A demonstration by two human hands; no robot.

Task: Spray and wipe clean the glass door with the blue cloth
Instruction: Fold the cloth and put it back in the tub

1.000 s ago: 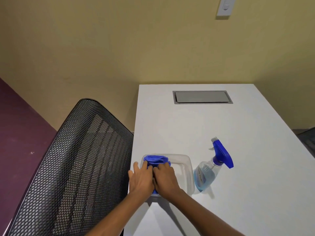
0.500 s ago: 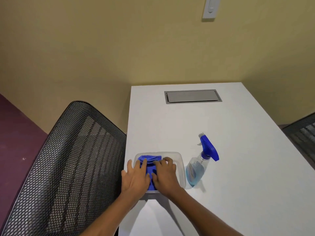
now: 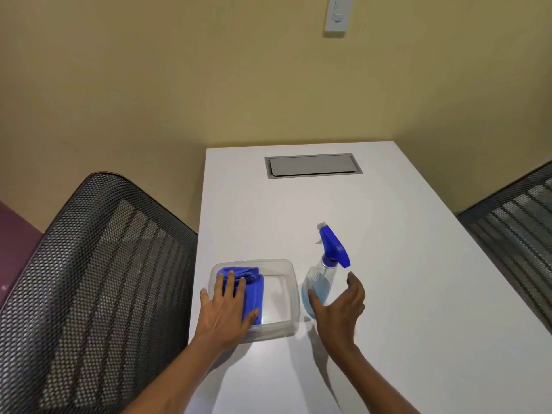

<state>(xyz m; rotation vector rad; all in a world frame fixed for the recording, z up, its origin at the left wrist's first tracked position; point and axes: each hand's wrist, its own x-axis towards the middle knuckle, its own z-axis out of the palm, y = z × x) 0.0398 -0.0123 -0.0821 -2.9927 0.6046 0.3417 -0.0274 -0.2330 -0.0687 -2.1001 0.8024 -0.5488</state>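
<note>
A folded blue cloth [image 3: 254, 289] lies in the left half of a clear plastic container [image 3: 291, 294] near the table's front left. My left hand [image 3: 225, 312] rests flat on the cloth, fingers spread. A clear spray bottle [image 3: 318, 286] with blue liquid and a blue trigger head [image 3: 334, 249] stands just right of the container. My right hand [image 3: 340, 309] is open and cupped around the bottle's base, thumb beside it; I cannot tell whether it touches. No glass door is in view.
The white table [image 3: 388, 264] has a grey cable hatch [image 3: 312, 165] near its far edge, against a yellow wall with a light switch [image 3: 337, 14]. A black mesh chair [image 3: 89, 279] stands close on the left; another mesh chair [image 3: 519, 228] is at the right.
My right hand has left the cloth and moved right to the spray bottle, opening around it. My left hand stays on the cloth. The view has shifted.
</note>
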